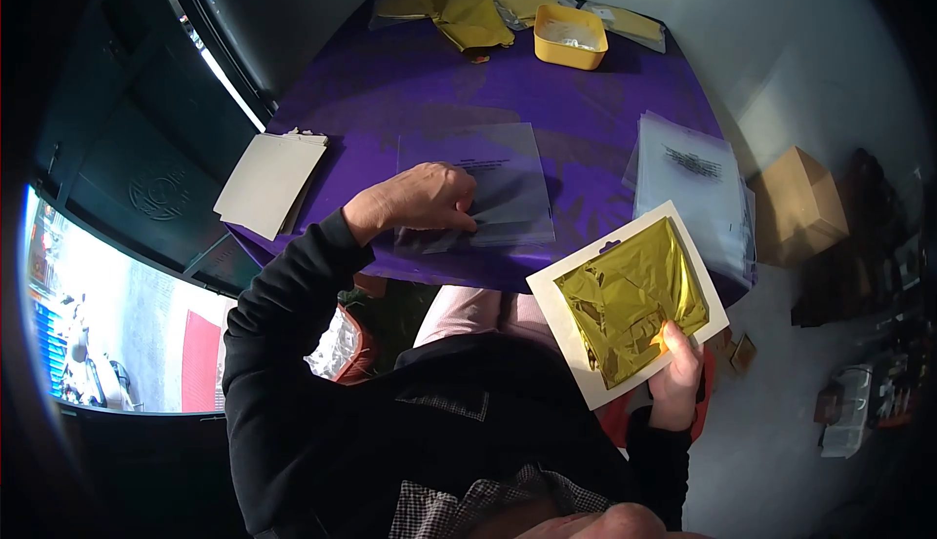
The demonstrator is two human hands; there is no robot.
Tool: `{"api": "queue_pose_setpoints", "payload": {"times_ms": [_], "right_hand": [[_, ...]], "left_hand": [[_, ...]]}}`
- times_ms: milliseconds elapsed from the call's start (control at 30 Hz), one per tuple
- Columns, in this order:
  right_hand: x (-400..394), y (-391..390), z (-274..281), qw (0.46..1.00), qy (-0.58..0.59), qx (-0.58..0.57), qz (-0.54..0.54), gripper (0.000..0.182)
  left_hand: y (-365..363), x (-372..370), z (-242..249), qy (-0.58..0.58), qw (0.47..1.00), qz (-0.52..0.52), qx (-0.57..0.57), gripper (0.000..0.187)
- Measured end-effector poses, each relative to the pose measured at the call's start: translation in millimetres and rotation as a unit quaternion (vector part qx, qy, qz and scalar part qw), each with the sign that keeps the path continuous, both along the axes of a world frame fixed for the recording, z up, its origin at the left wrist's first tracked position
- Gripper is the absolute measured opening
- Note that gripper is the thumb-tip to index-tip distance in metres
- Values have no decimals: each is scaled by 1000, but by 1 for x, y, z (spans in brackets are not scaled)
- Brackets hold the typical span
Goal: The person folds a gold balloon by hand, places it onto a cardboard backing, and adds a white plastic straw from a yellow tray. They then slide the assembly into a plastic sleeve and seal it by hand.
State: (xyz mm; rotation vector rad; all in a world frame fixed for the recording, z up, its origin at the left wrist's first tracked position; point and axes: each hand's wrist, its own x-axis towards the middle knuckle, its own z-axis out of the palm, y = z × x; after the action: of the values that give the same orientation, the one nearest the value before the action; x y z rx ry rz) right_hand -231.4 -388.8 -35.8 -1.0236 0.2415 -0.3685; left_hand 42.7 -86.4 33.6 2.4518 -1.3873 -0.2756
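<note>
My left hand (429,198) is over a clear plastic bag (512,178) with small dark print, which lies flat on the purple-covered table. Its fingers are curled, thumb and fingertips pinching at the bag's near part. In my right hand (678,373) is a white card (576,344) with a folded, shiny gold foil packet (630,295) on its face. The thumb lies on the front of the packet, near a small orange piece (661,339); the other fingers are hidden behind the card. The card is held tilted, off the table's near right edge.
A stack of clear printed bags (683,183) lies at the table's right, beside a cardboard box (798,207). White cards (271,176) are stacked at the left. Across the purple table (390,80), a yellow tub (570,54) and gold foil packets (472,20) stand at the far edge.
</note>
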Motion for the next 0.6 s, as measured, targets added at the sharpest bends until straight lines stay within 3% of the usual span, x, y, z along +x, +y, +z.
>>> {"api": "queue_pose_setpoints", "payload": {"times_ms": [333,433,500,600], "right_hand": [[-2,-3,-5,1000,14,-20,-7,54],[0,0,-1,1000,-4,0,-2,54],[-1,-2,-4,1000,9,-18,-11,55],[0,0,-1,1000,-3,-2,-5,55]], "left_hand": [[1,-7,-6,-51,997,-22,-44,14],[-1,-10,-8,-102,991,-49,-72,11],[-4,-12,-12,-205,970,-85,-96,11],[-9,-19,-11,-257,960,-87,-64,15]]}}
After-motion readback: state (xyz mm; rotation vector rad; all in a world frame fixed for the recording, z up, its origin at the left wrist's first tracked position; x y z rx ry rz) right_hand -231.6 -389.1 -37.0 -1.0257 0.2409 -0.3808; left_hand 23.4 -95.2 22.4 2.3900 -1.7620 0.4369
